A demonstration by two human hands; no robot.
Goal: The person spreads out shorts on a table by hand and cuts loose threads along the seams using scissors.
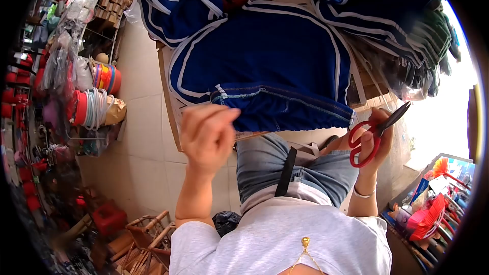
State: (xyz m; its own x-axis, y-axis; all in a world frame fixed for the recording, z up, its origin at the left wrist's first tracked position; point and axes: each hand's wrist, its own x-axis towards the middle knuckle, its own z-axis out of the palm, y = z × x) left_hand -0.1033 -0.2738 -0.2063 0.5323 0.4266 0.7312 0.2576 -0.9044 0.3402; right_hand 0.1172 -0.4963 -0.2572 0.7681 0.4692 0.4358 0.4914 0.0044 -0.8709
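A blue garment with white stripes (270, 46) lies spread in front of me, its gathered, stitched waistband edge nearest my body. My left hand (209, 135) is raised just beside the left end of that edge, fingers curled together and slightly blurred; whether anything is between them is too small to tell. Red-handled scissors (377, 135) are in my right hand (379, 142), near the right end of the waistband, with the dark blades pointing up and to the right.
More striped blue garments (377, 5) are heaped at the back right, and another (178, 5) lies at the back left. Shelves with red spools (79, 108) stand at the left. A box of colourful goods (433, 209) is at the lower right, a wooden rack (147, 237) at the lower left.
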